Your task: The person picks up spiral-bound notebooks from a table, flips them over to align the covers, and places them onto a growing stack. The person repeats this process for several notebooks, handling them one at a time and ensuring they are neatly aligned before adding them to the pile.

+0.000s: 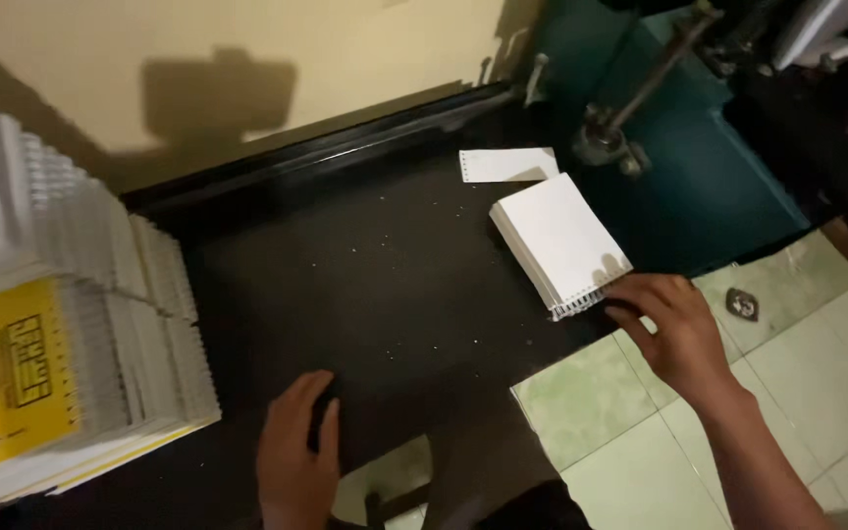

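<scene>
A thick white pad of punched paper sheets lies on the black work surface near its right edge. My right hand touches the pad's near corner with its fingertips, fingers curled against the punched edge. My left hand rests flat on the black surface at the front, holding nothing. A single loose white punched sheet lies just behind the pad.
A tall slanted stack of spiral-bound notebooks with a yellow-covered one on top fills the left. A teal machine with a metal lever stands at the right. Pale green floor tiles show below right.
</scene>
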